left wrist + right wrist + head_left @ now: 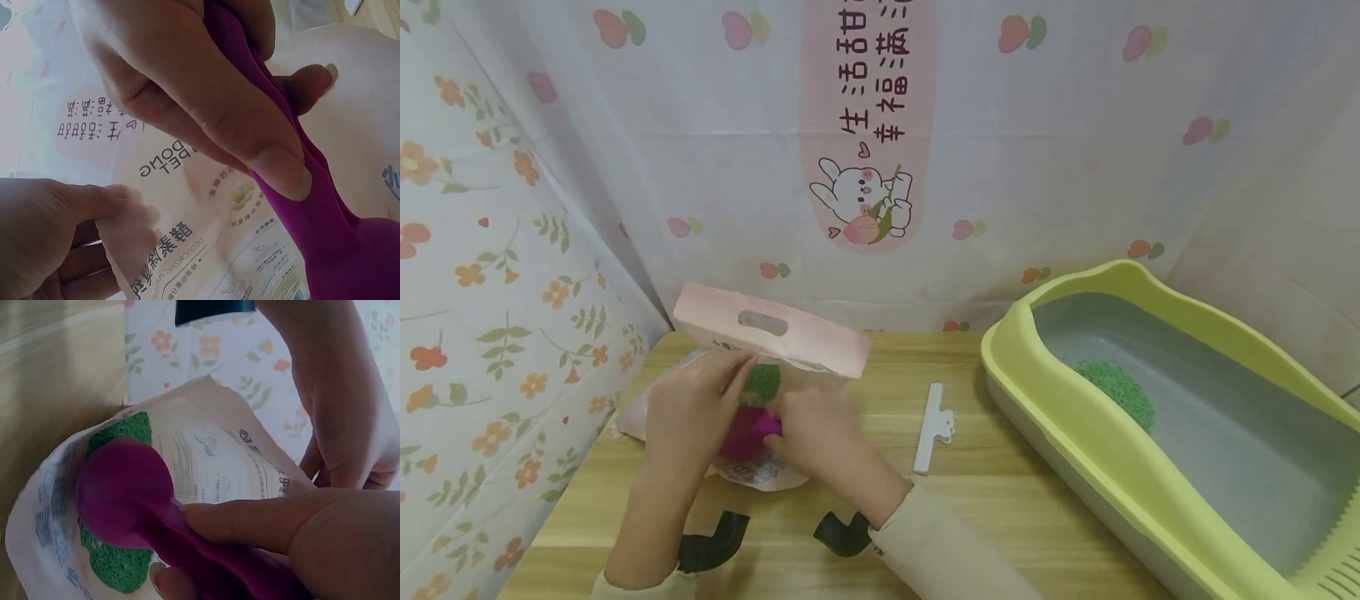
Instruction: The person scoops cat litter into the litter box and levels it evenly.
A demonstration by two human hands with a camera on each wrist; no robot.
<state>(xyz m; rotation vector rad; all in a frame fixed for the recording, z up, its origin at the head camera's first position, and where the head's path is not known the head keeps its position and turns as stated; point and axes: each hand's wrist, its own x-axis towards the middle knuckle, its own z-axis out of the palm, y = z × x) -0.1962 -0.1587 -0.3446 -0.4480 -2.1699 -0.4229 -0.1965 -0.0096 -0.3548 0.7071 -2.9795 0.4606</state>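
Patterned curtain (1037, 167) hangs behind a wooden table (970, 508). A grey tub with a yellow-green rim (1018, 342) stands at the right. Near the table's left side, a pale pink bag (831, 348) is open, green pellets (125, 569) inside. Left hand (696, 408): thumb and fingers pinch the bag's edge. Right hand (820, 429): fingers curled round the handle of a purple scoop (125, 494), its bowl in the bag's mouth, over the pellets; whether it touches them is hard to tell. Small green pile (1116, 392) on the tub floor. White clip (934, 429) lies between bag and tub.
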